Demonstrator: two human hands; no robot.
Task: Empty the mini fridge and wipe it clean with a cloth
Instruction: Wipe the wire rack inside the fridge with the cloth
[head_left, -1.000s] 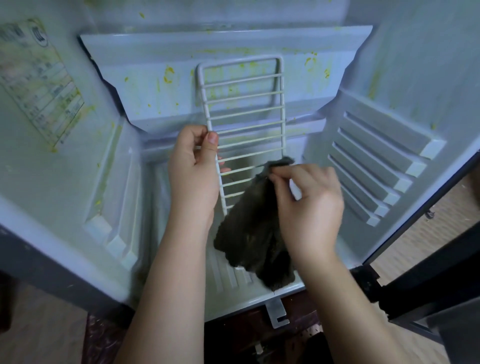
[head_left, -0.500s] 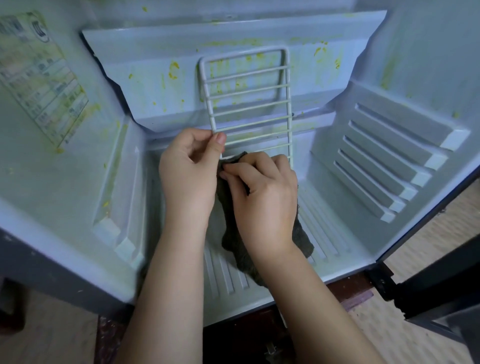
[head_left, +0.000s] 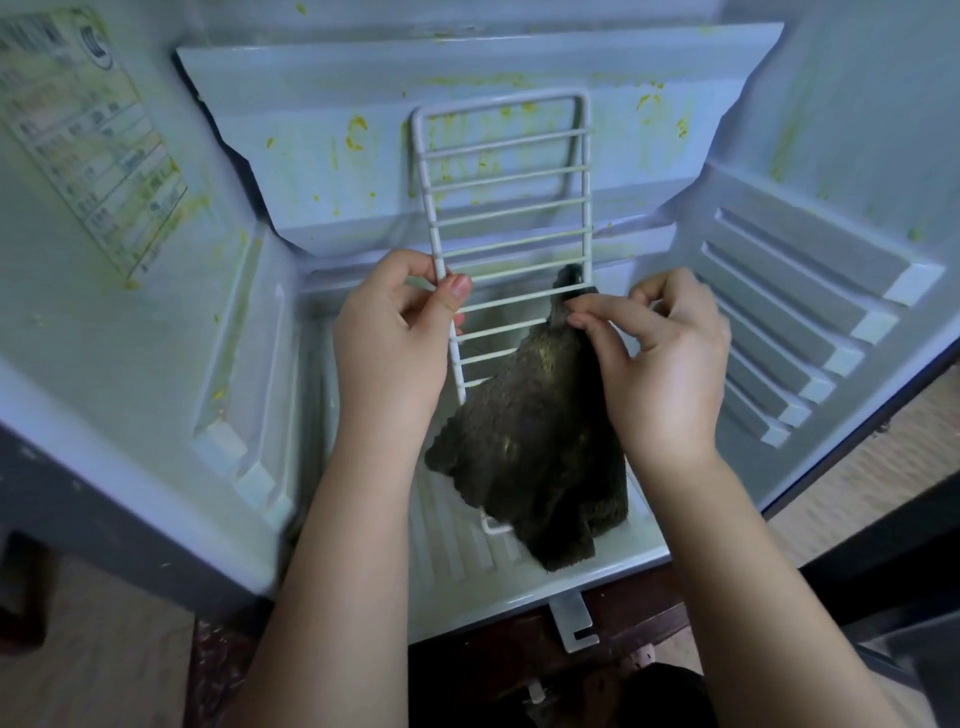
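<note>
Left hand (head_left: 389, 343) curled round the left side rail of the wire shelf (head_left: 506, 218) — thumb on the front. Right hand (head_left: 660, 358) pinches the dark cloth (head_left: 535, 457) at its top corner, against the shelf's right rail. Shelf stands on end inside the mini fridge (head_left: 810, 291), long axis running from the floor up toward the back wall, leaning away. Cloth hangs below the right hand — draped over the shelf's lower rungs, between both wrists.

The camera on my head looks forward and down, close in, into the open mini fridge (head_left: 135, 364) filling the frame, its edges seemingly bowed.
</note>
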